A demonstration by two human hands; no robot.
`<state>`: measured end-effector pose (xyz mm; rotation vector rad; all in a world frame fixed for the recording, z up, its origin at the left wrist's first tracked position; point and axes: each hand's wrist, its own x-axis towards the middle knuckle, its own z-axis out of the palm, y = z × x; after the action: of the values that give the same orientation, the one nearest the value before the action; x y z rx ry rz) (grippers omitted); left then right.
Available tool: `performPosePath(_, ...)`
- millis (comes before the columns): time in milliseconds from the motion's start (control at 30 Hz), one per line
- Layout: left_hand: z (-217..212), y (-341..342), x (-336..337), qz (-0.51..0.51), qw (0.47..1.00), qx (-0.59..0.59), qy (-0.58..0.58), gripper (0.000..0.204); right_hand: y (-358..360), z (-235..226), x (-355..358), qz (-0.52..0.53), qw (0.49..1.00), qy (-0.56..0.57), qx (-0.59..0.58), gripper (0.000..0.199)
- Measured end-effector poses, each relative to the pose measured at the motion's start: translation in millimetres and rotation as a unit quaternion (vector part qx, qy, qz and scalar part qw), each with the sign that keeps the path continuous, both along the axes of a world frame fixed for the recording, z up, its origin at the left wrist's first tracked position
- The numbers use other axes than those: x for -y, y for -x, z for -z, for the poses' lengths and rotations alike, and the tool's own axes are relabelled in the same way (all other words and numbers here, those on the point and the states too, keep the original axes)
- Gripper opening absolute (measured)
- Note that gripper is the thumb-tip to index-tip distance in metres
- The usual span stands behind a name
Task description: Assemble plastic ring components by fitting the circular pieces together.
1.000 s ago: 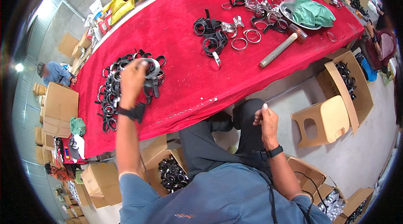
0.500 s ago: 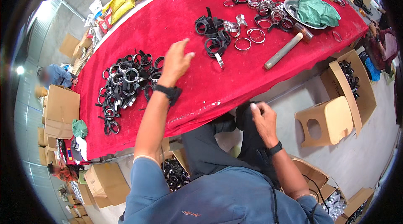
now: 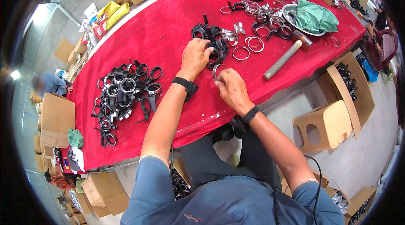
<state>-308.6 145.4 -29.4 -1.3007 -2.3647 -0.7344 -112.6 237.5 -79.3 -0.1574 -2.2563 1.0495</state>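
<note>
Inside the tabletop's (image 3: 194, 107) near edge, fingers of the right hand (image 3: 233, 89) pinch a ring (image 3: 214, 70), seemingly to steady it; the left hand (image 3: 195, 60) reaches clamps (image 3: 218, 47), its grasp unclear.

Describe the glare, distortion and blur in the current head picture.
Head view: a bright light glares at far left; the red cloth's far edge bows; a blurred patch hides the head of the person at left; left hand and right hand look fairly crisp.
</note>
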Motion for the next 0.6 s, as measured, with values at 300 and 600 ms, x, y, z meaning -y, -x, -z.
performPosePath(300, -21, -21, -73, -0.052, 0.968, -0.038, 0.241, 0.054, -31, -19, -16, 0.053, 0.966, -0.219, 0.129, 0.028)
performPosePath(600, -21, -23, -90, -0.136, 0.962, 0.019, 0.236, 0.059, -9, -8, -14, 0.046, 0.957, -0.216, 0.189, 0.055)
